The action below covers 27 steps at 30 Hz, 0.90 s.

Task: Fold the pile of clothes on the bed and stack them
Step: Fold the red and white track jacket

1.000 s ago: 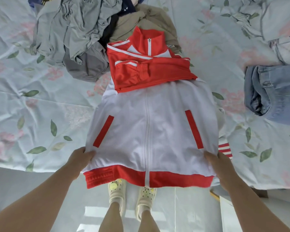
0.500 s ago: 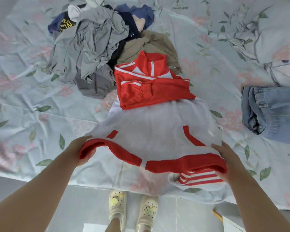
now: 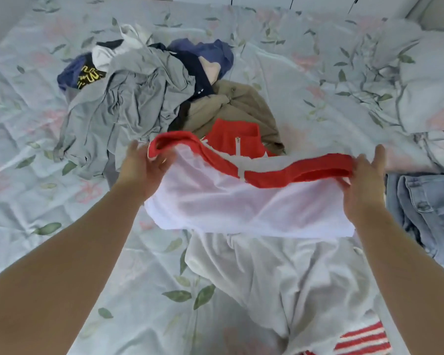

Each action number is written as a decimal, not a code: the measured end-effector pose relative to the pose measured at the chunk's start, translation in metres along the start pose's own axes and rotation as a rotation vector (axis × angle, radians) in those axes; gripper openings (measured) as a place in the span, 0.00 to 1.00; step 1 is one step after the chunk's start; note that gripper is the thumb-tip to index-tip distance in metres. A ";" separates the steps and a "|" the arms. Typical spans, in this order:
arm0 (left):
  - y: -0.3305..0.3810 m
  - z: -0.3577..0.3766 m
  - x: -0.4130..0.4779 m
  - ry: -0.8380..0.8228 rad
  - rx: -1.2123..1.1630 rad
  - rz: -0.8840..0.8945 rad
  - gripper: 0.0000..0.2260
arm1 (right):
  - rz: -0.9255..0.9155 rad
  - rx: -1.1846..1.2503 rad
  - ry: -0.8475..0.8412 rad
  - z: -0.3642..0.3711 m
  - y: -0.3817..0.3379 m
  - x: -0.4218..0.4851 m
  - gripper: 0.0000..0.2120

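Fingers of the left hand disappear into the red hem of the jacket, so can't really see the grip. Past the fingertips the hem blocks most of the red collar. Jeans beside the right hand run off-frame, and the yellow print on the navy shirt is unreadable.

A: The jacket?
B: White, red hem band, red collar.
A: The bedsheet?
B: Pale blue, green leaves, pink flowers.
A: Far side?
B: A grey garment, a khaki garment, a navy garment with yellow print.
A: Right side?
B: Light blue jeans; near, a red-and-white striped cuff.
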State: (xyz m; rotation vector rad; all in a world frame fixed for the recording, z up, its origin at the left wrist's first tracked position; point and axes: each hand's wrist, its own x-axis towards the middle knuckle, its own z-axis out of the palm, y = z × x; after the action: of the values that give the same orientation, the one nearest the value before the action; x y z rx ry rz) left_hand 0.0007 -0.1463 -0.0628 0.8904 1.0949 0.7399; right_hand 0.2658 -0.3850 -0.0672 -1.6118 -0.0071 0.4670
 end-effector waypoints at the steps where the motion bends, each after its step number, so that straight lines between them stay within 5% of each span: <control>1: -0.002 0.000 0.016 -0.047 -0.003 -0.032 0.19 | -0.029 -0.021 -0.026 0.007 0.001 0.008 0.28; 4: -0.025 -0.005 0.039 -0.136 0.159 -0.035 0.27 | -0.065 -0.208 -0.086 0.017 0.029 0.017 0.31; 8: -0.082 -0.025 0.054 -0.005 0.695 -0.061 0.34 | 0.046 -0.736 -0.103 0.011 0.080 0.034 0.35; 11: -0.119 -0.038 0.058 0.142 0.786 -0.259 0.38 | 0.163 -1.016 -0.149 0.008 0.099 0.053 0.38; 14: -0.143 -0.040 0.059 0.165 0.683 -0.405 0.40 | 0.276 -0.956 -0.222 0.016 0.114 0.064 0.41; 19: -0.154 -0.033 0.063 0.046 0.655 -0.422 0.27 | 0.362 -0.756 -0.254 0.030 0.125 0.078 0.41; 25: -0.143 -0.015 0.064 -0.037 0.624 -0.566 0.44 | 0.285 -0.723 -0.218 0.037 0.122 0.084 0.24; 27: -0.140 -0.016 0.062 -0.029 0.572 -0.562 0.40 | 0.259 -0.698 -0.198 0.038 0.117 0.082 0.19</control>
State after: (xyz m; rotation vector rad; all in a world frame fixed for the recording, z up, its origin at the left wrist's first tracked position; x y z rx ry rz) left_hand 0.0135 -0.1535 -0.2158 0.9916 1.4751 -0.0639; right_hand 0.2978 -0.3382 -0.2042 -2.2548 -0.1235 0.8913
